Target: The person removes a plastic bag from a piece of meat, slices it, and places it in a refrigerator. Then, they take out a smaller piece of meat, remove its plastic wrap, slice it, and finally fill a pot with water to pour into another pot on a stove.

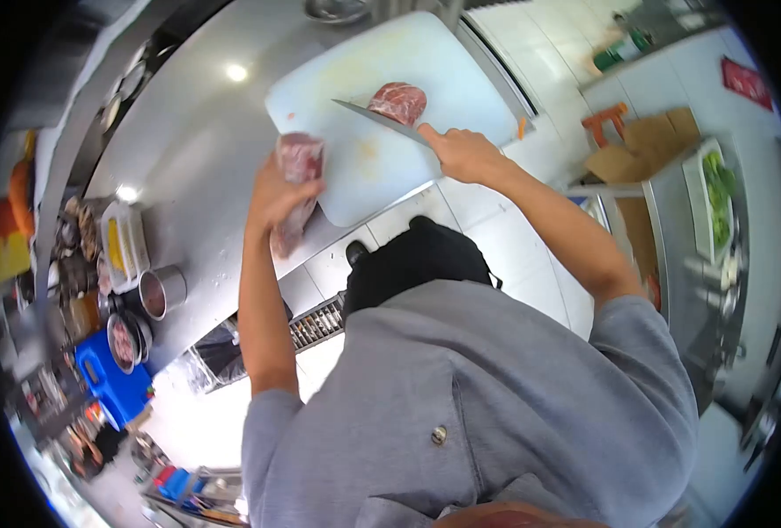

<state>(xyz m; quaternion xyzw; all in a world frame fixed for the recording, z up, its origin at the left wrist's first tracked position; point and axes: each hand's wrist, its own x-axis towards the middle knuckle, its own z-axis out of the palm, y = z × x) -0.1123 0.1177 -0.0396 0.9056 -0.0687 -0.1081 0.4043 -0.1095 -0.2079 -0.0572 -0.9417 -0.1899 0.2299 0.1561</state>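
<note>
A large white cutting board (364, 79) lies on the steel counter. My right hand (463, 154) grips the handle of a long knife (377, 118), whose blade points left across the board. Just behind the blade rests a round piece of red, marbled meat (397, 103). My left hand (280, 195) is closed around a long piece of meat (301, 158) at the board's left edge; its lower end hangs below the hand and is a little blurred. A small red scrap (291, 115) and an orange bit (522, 128) lie on the board.
On the steel counter (188, 132), a metal pot (162, 291), a white container (125, 246) with something yellow and a bowl of meat (124, 341) stand at the left. A metal bowl (338, 9) sits beyond the board. A tray of greens (716, 202) is at the right.
</note>
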